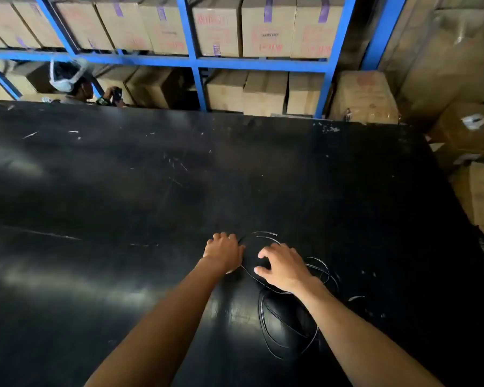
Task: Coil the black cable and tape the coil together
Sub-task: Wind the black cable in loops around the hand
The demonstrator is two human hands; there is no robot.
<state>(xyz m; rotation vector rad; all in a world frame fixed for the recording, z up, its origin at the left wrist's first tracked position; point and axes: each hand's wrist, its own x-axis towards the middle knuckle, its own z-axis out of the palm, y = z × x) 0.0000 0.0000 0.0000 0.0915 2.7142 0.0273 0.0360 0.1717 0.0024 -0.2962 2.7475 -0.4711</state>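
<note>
The black cable is thin and glossy, lying in loose, uneven loops on the near right part of a wide black table, its curves catching thin lines of light. One loop arcs up between the two hands; the rest sprawls under the right forearm. The left hand rests knuckles-up with fingers curled at the loop's left edge; whether it pinches the cable cannot be told. The right hand hovers with fingers spread and bent over the loop, closed on nothing. The tabletop is smooth, scuffed and shiny. Behind it, blue metal shelving holds rows of brown cardboard boxes.
</note>
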